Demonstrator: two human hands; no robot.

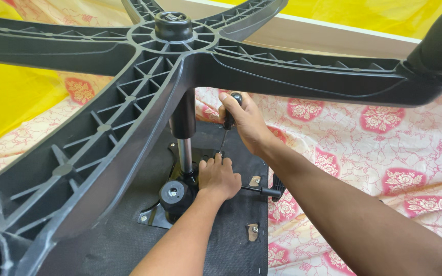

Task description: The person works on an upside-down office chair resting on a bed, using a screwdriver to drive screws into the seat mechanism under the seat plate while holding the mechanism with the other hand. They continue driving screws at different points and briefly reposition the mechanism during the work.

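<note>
— Upturned office chair [129, 225], lying seat-down on a bed [384, 148] under a cotton sheet printed with pink flower medallions. Underside of the seat covered in flat, matte black fabric.

— And overhead?

— Five-armed star base [144, 92] in moulded black plastic, hollow and ribbed inside like a lattice, round hub at the centre. Rising to it from the seat, a smooth chromed gas cylinder [184, 153] in a black sleeve.

— Right hand [246, 125]?

— Wrapped tight round the rounded black handle of a screwdriver [226, 130], held nearly upright. Thin steel shaft running down to the seat's underside, tip just beside the other hand.

— Left hand [218, 179]?

— Pressed knuckles-up against the base of the cylinder, fingers [211, 162] curled together beside the screwdriver tip. Hard to tell whether pinching anything; whatever lies under them hidden.

— Around it?

— Glossy black metal mounting plate [154, 217] with a round black knob [172, 193] on the mechanism. Slim black lever [262, 191] poking out toward the seat edge. Two small pale brackets [254, 181] with screws on the fabric near the rim. Bright yellow cloth [6, 97] beyond the sheet, pale wooden rail [333, 36] at the far side.
</note>
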